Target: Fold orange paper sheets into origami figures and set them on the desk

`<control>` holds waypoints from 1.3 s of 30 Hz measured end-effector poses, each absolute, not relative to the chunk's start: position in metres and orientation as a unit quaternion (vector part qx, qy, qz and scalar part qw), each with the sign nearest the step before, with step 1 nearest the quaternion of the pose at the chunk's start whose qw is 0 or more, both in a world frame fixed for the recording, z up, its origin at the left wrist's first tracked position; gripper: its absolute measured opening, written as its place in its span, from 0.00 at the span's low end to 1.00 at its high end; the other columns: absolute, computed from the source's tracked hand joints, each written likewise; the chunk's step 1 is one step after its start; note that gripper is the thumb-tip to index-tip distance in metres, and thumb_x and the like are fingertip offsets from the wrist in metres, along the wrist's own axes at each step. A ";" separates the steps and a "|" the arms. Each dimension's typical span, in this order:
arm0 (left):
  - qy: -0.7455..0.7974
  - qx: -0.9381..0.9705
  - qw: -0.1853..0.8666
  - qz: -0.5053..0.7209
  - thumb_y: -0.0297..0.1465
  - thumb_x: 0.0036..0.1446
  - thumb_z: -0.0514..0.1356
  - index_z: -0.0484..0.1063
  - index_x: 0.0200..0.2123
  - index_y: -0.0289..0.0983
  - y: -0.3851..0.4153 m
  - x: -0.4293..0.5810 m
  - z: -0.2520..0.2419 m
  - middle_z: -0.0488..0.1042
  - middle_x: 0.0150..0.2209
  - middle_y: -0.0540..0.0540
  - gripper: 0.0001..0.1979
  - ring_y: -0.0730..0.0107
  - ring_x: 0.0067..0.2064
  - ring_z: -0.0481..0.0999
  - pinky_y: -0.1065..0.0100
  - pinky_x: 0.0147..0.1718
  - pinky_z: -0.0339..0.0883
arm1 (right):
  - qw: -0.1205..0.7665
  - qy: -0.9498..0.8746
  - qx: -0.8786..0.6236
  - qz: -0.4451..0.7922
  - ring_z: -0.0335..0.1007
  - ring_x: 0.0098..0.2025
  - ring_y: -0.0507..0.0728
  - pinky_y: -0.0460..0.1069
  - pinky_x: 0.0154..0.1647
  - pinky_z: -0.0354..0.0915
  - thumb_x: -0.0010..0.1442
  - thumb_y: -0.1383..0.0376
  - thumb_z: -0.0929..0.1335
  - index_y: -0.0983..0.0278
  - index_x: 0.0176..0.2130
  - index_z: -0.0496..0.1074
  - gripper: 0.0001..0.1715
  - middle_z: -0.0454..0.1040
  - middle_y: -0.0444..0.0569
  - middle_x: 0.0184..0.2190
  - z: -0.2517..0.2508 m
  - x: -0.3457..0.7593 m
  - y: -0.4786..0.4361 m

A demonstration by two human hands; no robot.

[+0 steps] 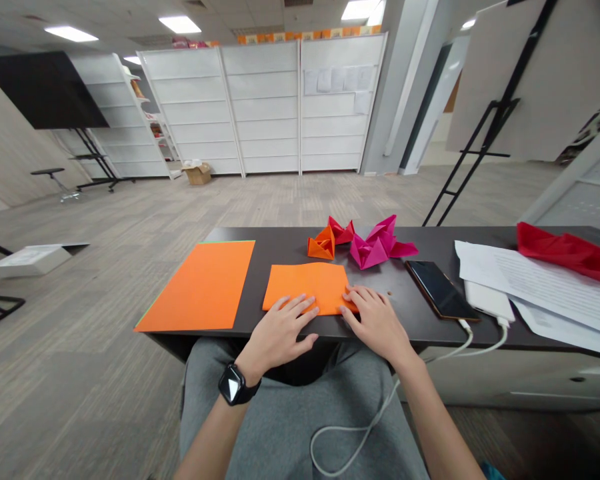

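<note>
A folded sheet of orange paper [305,280] lies near the front edge of the dark table, its long side toward me. My left hand [280,330] rests with spread fingers on its lower left part, the thumb apart over the table's edge. On the lower right corner lie the fingertips of my right hand [375,323], thumb and fingers apart. Neither hand grasps the paper; both press or rest on it from above. Just behind are folded paper pieces: an orange one [322,244], a red one [341,230] and a magenta one [380,243].
Left on the table [244,300] is a stack of orange sheets [200,287]. To the right lie a phone [440,288], a white power bank [489,300] with cables, printed papers [555,277] and a red folded paper boat [570,253]. A white cable [350,428] loops over my lap.
</note>
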State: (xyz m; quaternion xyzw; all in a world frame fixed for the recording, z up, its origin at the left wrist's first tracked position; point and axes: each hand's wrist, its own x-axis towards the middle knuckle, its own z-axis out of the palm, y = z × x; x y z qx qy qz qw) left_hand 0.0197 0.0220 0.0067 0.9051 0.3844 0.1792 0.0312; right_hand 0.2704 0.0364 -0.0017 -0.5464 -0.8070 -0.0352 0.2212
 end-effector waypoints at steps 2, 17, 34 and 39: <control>0.387 0.904 0.034 0.175 0.39 0.65 0.58 0.66 0.62 0.44 0.021 0.020 0.007 0.64 0.66 0.43 0.24 0.57 0.68 0.62 0.51 0.66 0.54 | 0.223 -0.806 -0.547 -0.035 0.67 0.58 0.64 0.61 0.57 0.60 0.68 0.57 0.62 0.60 0.46 0.73 0.15 0.75 0.54 0.54 -0.002 0.271 0.036; 0.398 0.900 0.042 0.174 0.40 0.65 0.57 0.67 0.61 0.43 0.020 0.020 0.009 0.65 0.66 0.43 0.22 0.56 0.68 0.61 0.51 0.65 0.55 | 0.224 -0.841 -0.479 -0.114 0.41 0.73 0.68 0.72 0.70 0.39 0.67 0.65 0.60 0.65 0.59 0.68 0.23 0.52 0.59 0.71 0.017 0.231 0.016; 0.395 0.904 0.046 0.155 0.41 0.66 0.54 0.62 0.64 0.40 0.020 0.021 0.009 0.64 0.67 0.44 0.25 0.57 0.69 0.59 0.52 0.65 0.54 | 0.161 -0.884 -0.438 0.028 0.50 0.71 0.61 0.60 0.70 0.55 0.71 0.59 0.58 0.69 0.70 0.54 0.33 0.54 0.57 0.70 -0.008 0.226 0.014; 0.386 0.912 0.022 0.140 0.43 0.67 0.54 0.58 0.67 0.39 0.021 0.017 0.002 0.59 0.69 0.43 0.29 0.57 0.70 0.57 0.52 0.67 0.51 | 0.165 -0.881 -0.442 0.033 0.50 0.71 0.61 0.60 0.70 0.56 0.71 0.57 0.58 0.69 0.70 0.52 0.34 0.53 0.56 0.70 -0.009 0.227 0.014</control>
